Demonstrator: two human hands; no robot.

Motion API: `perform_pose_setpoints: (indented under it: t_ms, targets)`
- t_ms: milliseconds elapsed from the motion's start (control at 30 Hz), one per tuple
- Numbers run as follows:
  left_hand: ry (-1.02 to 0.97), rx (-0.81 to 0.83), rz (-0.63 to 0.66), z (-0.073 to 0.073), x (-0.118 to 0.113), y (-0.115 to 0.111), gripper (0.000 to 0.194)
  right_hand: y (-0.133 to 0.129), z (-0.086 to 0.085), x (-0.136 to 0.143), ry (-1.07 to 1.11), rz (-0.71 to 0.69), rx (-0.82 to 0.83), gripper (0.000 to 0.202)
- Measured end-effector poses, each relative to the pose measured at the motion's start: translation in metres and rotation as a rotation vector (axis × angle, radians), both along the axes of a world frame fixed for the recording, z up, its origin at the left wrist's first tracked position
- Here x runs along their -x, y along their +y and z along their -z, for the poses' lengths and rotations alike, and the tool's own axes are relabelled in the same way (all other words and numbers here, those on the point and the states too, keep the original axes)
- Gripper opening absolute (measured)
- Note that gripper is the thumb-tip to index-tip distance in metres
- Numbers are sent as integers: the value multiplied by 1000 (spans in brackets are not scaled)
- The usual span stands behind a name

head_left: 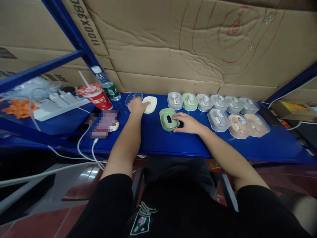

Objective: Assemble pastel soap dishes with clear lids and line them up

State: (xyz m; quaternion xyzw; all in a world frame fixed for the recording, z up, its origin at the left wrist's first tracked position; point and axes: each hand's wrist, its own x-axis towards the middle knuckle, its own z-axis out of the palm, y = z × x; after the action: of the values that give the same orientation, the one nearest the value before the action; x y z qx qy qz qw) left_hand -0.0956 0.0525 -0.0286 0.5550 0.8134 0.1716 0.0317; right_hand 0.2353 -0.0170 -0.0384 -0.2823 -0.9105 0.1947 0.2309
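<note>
My left hand [137, 106] reaches over a clear plastic cover [128, 98] at the back of the desk. Its thumb stretches to the left edge of a cream, rounded-square plastic piece [151, 105]; the other fingers are partly hidden, but the hand looks open. To the right, my right hand [188, 123] grips the right side of a shallow green plastic box [164, 123] with a dark oval opening in its bottom. Its fingers lie at the rim and the thumb rests near the front corner.
Several lidded boxes stand in rows at the right, among them a green one [190, 101] and a pink one [239, 125]. At the left are a red cup [100, 99] with a straw, a water bottle [109, 86], a blurred-out phone [105, 124], cables and a power strip [59, 107].
</note>
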Motion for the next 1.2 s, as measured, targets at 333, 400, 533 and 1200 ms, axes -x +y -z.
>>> perform_pose_setpoints:
  t_ms: [333, 400, 533, 1200]
  targets:
    - [-22, -309, 239, -19, -20, -14, 42, 1, 9, 12, 63, 234, -82, 30]
    - [-38, -260, 367, -27, -32, -24, 41, 2, 12, 19, 36, 246, -87, 19]
    - [65, -42, 517, -34, -48, -40, 55, 3, 13, 26, 9, 189, -81, 27]
    - [95, 227, 497, -12, -18, -18, 129, 8, 1, 6, -1, 135, -67, 61]
